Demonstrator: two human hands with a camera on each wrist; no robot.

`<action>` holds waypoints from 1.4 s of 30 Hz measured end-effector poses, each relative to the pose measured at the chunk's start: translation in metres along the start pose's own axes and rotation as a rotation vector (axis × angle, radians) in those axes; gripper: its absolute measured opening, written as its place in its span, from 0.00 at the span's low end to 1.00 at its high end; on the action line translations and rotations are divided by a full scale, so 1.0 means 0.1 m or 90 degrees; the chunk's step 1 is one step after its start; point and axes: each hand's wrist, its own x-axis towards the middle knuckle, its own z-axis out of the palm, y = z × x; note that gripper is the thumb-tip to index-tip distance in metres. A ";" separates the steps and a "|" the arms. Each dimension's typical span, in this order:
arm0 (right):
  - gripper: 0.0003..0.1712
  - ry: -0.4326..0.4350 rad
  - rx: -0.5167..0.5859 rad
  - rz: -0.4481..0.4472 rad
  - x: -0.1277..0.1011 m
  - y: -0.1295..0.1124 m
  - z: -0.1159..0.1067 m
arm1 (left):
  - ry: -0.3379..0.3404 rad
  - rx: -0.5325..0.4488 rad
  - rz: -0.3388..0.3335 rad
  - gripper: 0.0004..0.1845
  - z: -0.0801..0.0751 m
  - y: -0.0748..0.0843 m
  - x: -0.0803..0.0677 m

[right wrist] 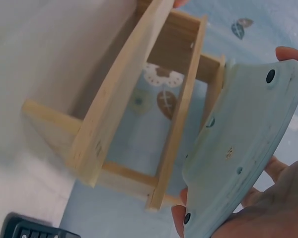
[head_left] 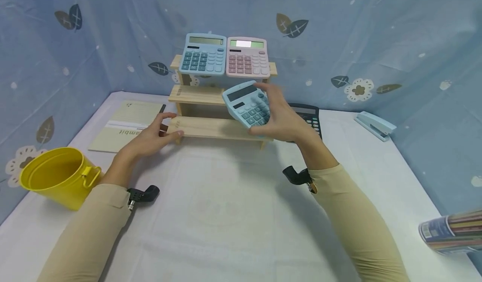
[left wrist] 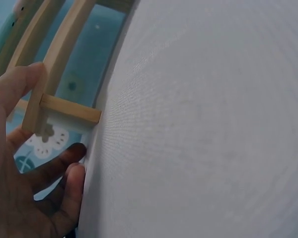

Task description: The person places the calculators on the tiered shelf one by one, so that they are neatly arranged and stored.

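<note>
Two hands busy: our right hand (head_left: 280,119) pinches a blue calculator (head_left: 246,103); our left hand (head_left: 152,137), grip spread, touches the wooden rack (head_left: 211,127).

Pale-blue calculator (head_left: 246,103) — yellow bucket (head_left: 56,177)

We have the stepped rack (head_left: 211,106) at the back centre of the counter (head_left: 226,215). Two calculators (head_left: 225,56) sit side by side on its top step. Our right hand (head_left: 280,119) holds a third calculator (head_left: 248,104) just before the middle step; our left hand (head_left: 152,137) touches the bottom step's left end. Notebook (head_left: 126,125) lies left of the rack, bucket (head_left: 56,177) nearer left, fourth calculator (head_left: 308,116) behind our right hand, stapler (head_left: 374,125) far right.
</note>
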 end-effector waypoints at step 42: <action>0.54 0.004 -0.162 0.095 0.81 -0.47 0.62 | -0.001 -0.002 0.005 0.49 -0.02 0.01 -0.02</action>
